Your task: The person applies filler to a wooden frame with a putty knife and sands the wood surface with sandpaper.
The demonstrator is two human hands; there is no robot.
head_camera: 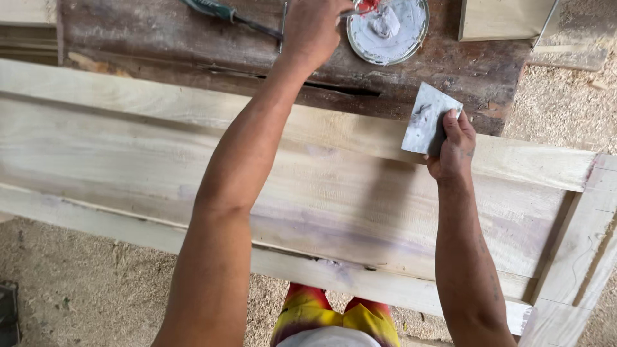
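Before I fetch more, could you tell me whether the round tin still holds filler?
Yes: pale grey filler covers the open tin.

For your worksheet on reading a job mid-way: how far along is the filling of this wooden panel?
Done: grey-purple filler smears already show along the wooden panel and its lower groove. In hand: the left hand dips a tool into the round tin of grey filler, while the right hand holds a flat, filler-smeared scraper. Left: most of the panel looks bare.
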